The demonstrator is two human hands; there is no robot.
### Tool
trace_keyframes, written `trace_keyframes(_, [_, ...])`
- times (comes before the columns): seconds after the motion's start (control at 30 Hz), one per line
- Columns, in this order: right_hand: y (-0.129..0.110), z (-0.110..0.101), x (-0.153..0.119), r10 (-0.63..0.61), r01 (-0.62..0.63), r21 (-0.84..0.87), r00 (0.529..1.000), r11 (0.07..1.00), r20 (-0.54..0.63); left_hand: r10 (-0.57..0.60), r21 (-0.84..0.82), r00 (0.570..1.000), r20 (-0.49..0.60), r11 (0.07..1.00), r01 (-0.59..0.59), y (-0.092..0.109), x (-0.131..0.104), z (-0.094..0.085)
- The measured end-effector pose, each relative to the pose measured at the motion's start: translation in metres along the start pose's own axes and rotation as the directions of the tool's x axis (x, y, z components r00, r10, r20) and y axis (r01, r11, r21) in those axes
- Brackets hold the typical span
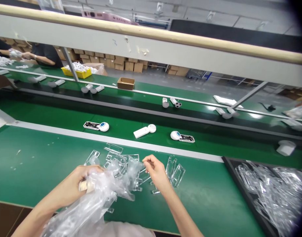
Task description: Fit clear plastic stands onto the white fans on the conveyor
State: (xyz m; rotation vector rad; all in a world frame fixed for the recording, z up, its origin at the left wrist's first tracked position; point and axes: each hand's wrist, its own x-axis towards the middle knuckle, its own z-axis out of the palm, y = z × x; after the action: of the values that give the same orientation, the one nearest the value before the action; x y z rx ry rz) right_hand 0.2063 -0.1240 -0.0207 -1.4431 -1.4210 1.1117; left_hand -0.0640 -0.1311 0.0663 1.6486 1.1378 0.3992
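My left hand [85, 181] is closed around a crumpled clear plastic bag [99, 194] that hangs down towards my lap. A small cream-coloured piece [83, 185] shows at its fingers; I cannot tell what it is. My right hand [156, 172] pinches the bag's far edge between thumb and fingertips, pulling that side out to the right. Beneath and around the bag, several clear plastic frames [178, 174] lie scattered on the green table [205, 197]. The bag hides part of them.
A black tray [242, 191] heaped with clear plastic parts stands at the right. Beyond the pale strip, white handheld devices [141, 132] lie on a green belt [123, 133], some showing circuit boards. Farther back are a cardboard box [125, 84], a yellow bin [78, 73] and another person's arms [42, 59].
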Motion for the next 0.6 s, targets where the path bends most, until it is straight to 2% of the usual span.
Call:
trace_keyframes(0.07, [0.003, 0.003, 0.005, 0.041, -0.040, 0.096, 0.999, 0.995, -0.008, -0.018, -0.043, 1.000, 0.000, 0.999, 0.018, -0.005, -0.005, -0.001])
trace_keyframes(0.13, [-0.007, 0.002, 0.008, 0.033, -0.032, 0.182, 0.999, 0.983, -0.002, -0.039, -0.064, 0.999, -0.015, 0.997, 0.038, -0.009, -0.010, -0.002])
trace_keyframes(0.23, [-0.042, 0.002, 0.009, -0.035, 0.027, 0.261, 0.999, 0.965, 0.025, -0.063, -0.119, 0.997, -0.044, 0.991, 0.058, -0.009, -0.019, -0.005])
trace_keyframes(0.33, [-0.079, 0.016, 0.007, -0.123, 0.072, 0.289, 0.979, 0.955, 0.160, -0.078, -0.168, 0.991, -0.113, 0.984, 0.058, -0.005, -0.027, -0.008])
trace_keyframes(0.4, [-0.095, 0.037, 0.001, -0.183, 0.092, 0.277, 0.928, 0.956, 0.325, -0.080, -0.157, 0.984, -0.160, 0.986, 0.055, -0.002, -0.035, -0.011])
trace_keyframes(0.47, [-0.102, 0.068, -0.011, -0.229, 0.100, 0.273, 0.838, 0.957, 0.496, -0.082, -0.125, 0.985, -0.152, 0.990, 0.063, -0.004, -0.049, -0.013])
trace_keyframes(0.53, [-0.101, 0.101, -0.029, -0.232, 0.056, 0.287, 0.742, 0.956, 0.629, -0.134, -0.100, 0.983, -0.125, 0.988, 0.122, -0.014, -0.072, -0.010])
trace_keyframes(0.6, [-0.095, 0.132, -0.050, -0.193, -0.030, 0.281, 0.656, 0.959, 0.730, -0.251, -0.112, 0.957, -0.147, 0.965, 0.236, -0.034, -0.105, -0.001])
